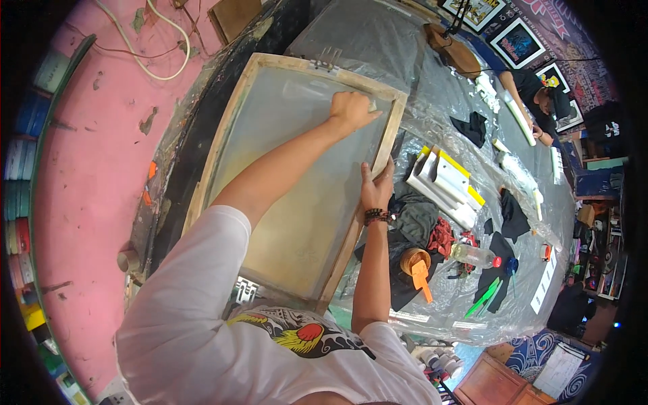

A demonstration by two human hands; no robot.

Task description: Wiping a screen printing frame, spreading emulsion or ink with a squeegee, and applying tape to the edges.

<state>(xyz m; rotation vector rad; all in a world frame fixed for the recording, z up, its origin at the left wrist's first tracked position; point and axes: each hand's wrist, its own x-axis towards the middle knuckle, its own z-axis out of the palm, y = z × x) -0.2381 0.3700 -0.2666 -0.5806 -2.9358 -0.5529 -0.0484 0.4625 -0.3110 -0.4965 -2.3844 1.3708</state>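
Note:
A wooden-framed printing screen (226, 128) lies tilted in front of me, its pale mesh tinted yellowish toward the near part. My left hand (351, 113) is closed in a fist over the mesh near the far right corner. A small pale bit shows at its fingertips, too little to name. My right hand (378, 187) grips the frame's right rail, thumb on the inner side and fingers around the outer edge. At the far rail sits a metal hinge clamp (327, 59).
Right of the screen, the plastic-covered table (432, 317) bears squeegees (442, 185), dark rags (415, 219), a tub (413, 260) with an orange scraper (421, 278), a clear bottle (476, 256) and green pens (482, 298). A person (540, 101) leans over the far right side. A pink floor (94, 223) lies left.

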